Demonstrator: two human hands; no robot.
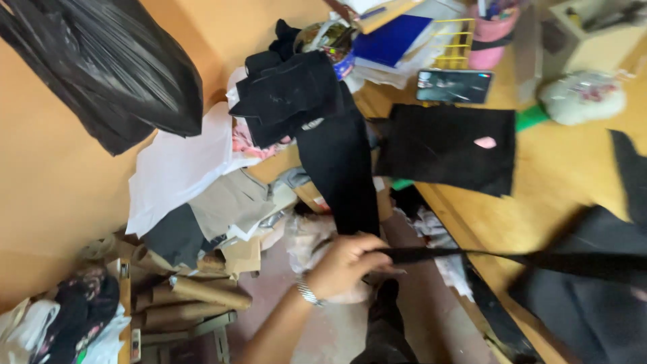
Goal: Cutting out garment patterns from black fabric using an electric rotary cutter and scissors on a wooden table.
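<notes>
Wooden table [566, 175], orange wall [40, 168]

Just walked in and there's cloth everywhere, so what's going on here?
A person's left hand, wearing a metal wristwatch, pinches a long narrow strip of black fabric stretched taut towards the right over the wooden table. The right hand is out of view. A flat black fabric square lies on the table, near a smartphone. Folded black cloth is heaped behind.

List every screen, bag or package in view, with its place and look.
Phone: flat on the wooden table, top centre, dark lit rectangular screen.
Black plastic bag: top left, bulging, glossy.
Pink container: top, behind the phone, round.
Cardboard tubes: bottom left, brown, piled.
</notes>
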